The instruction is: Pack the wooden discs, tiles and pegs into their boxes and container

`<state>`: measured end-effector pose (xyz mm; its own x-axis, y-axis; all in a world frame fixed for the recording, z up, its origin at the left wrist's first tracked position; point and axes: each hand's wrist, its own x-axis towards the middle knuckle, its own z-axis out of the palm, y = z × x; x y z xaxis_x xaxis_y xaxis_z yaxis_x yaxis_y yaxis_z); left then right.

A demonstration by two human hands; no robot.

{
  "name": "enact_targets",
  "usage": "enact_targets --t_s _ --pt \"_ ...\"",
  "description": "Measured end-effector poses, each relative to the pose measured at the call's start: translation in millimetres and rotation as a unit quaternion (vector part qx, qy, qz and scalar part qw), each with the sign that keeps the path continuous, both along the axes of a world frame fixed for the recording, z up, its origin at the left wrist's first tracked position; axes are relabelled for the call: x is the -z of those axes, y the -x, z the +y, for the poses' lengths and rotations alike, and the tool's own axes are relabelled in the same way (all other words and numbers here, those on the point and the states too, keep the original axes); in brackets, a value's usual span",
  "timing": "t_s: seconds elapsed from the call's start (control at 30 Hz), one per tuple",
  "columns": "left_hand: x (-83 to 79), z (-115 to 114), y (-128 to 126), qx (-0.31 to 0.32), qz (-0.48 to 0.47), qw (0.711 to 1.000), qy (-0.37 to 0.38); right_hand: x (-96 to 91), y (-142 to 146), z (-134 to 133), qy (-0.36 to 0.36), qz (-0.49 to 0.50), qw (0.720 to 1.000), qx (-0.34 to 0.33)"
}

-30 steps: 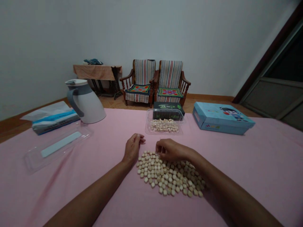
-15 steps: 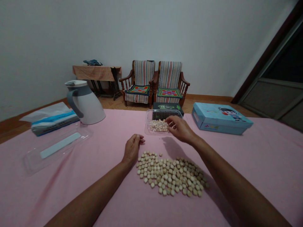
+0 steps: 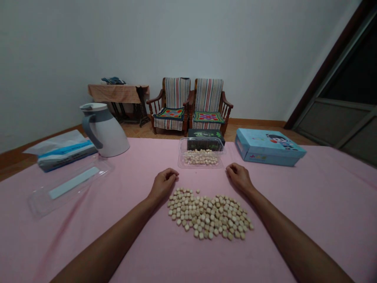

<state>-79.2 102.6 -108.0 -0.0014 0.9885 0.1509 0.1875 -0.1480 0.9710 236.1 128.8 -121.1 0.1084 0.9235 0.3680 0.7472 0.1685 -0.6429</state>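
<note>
We're at the pile of pale cubes [image 3: 209, 214], lying on the pink cloth [image 3: 294, 239] right in front of us, its long axis running from 10 o'clock to 4 o'clock. One stray cube [image 3: 197, 191] sits just off the top edge. Our left hand [image 3: 163, 184] is at 10 o'clock, off the pile's end and in line with that axis. Our right hand [image 3: 239, 177] is at 2 o'clock, beside the long side. Each is just clear of the cubes, and neither is plainly nearer. Both hands are empty and palm-down, fingers loosely curled on the cloth, pinching nothing, while the forearms angle in from the bottom corners.

Up at 12 o'clock, past the gap between our hands, there's a clear tub [image 3: 201, 157] holding more cubes, with a dark box [image 3: 205, 137] right behind it. Out at 2 o'clock we have a blue box [image 3: 269, 147]. At 10 o'clock stands a white jug [image 3: 104, 131], and at 9 o'clock lies a clear tray [image 3: 69, 188] with a packet [image 3: 63, 151] beyond it. Two striped armchairs [image 3: 190, 104] wait back by the wall.
</note>
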Motion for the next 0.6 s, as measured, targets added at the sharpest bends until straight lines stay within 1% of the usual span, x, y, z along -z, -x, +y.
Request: enact_targets --t_s 0.1,0.17,0.2,0.27,0.4,0.5,0.6 --pt "-10.3 0 12 0.105 0.065 0.991 0.045 7.6 -3 -1 -0.027 0.0 1.0 -0.007" --pt "-16.3 -2 19 0.177 0.131 0.973 0.073 8.7 -1 -1 -0.04 -0.007 0.999 -0.014" --pt "-18.7 -4 21 0.202 0.174 0.961 0.077 8.8 0 -1 -0.045 -0.012 0.999 -0.016" --pt "-22.6 -8 22 0.214 0.26 0.94 0.055 9.0 1 -1 -0.051 -0.017 0.998 -0.015" --pt "-29.5 -13 12 0.201 0.39 0.898 -0.015 9.6 2 -1 -0.055 -0.02 0.998 -0.014" --pt "-35.3 -14 4 0.206 0.431 0.878 -0.028 9.3 2 -2 -0.057 -0.021 0.998 -0.016" --pt "-39.6 -13 2 0.209 0.436 0.875 -0.021 8.3 2 -3 -0.057 -0.018 0.998 -0.016"
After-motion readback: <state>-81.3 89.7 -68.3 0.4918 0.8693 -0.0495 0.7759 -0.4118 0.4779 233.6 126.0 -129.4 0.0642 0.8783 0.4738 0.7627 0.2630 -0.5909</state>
